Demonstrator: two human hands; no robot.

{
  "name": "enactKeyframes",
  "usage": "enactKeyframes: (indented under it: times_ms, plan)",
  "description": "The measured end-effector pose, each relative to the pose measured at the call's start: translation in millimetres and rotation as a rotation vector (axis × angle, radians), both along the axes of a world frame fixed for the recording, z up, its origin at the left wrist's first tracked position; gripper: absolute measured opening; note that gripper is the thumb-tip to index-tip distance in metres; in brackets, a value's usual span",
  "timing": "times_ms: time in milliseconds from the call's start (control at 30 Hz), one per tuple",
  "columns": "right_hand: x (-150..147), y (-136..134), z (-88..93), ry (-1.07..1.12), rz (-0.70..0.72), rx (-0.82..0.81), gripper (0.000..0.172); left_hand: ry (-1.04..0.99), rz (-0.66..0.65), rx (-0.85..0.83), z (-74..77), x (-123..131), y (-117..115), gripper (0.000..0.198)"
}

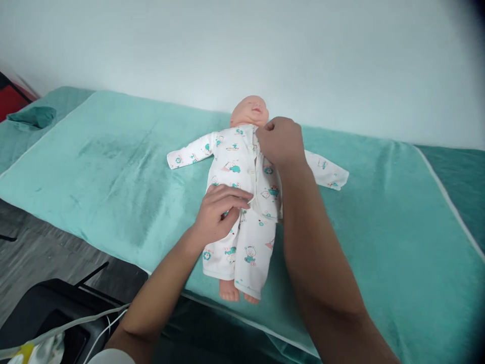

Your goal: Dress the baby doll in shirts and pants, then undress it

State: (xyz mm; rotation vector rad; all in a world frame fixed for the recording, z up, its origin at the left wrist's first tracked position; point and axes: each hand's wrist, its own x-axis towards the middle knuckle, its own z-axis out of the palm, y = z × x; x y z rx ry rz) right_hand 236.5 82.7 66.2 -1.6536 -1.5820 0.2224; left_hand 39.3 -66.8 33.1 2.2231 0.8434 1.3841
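A baby doll [250, 110] lies on its back on a teal towel [113, 167], head toward the wall, feet toward me. It wears a white printed romper [248, 247] with small animal figures. My left hand [220, 212] rests on the doll's waist, fingers closed in a pinch on the front edge of the garment. At the doll's collar, just below the chin, my right hand [280, 141] is closed on the romper's cloth. Both sleeves lie spread out to the sides.
The towel covers a teal padded table [466, 177] against a white wall. A folded dark-green cloth [32, 117] lies at the far left corner. A black case [45, 313] with white cables sits on the floor at lower left.
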Motion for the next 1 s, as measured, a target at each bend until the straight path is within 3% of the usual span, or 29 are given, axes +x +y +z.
enactKeyframes:
  times_ms: [167,400,533,600,733,900,1000]
  plan:
    - [0,5,-9.2,0.236,0.016,0.166,0.018,-0.042,-0.062,-0.028,2.9,-1,0,0.026]
    - [-4,-8,-9.2,0.369,-0.053,0.12,0.014,-0.037,-0.056,-0.048,0.8,-1,-1,0.024]
    - [-6,-16,-6.0,0.401,-0.079,0.118,0.014,-0.233,0.007,-0.152,-5.9,0,-1,0.014]
    - [-6,-19,-5.9,0.454,-0.083,0.107,0.013,-0.356,0.059,-0.222,-4.3,2,7,0.019]
    - [-6,-24,-6.2,0.562,-0.064,0.102,0.009,-0.349,0.181,-0.268,17.5,15,55,0.022]
    - [-5,-22,-8.6,0.687,-0.042,0.087,0.01,-0.054,0.271,-0.315,48.8,48,142,0.013]
    - [-5,-22,-10.7,0.711,-0.034,0.096,0.011,0.1,0.272,-0.375,54.0,63,171,0.012]
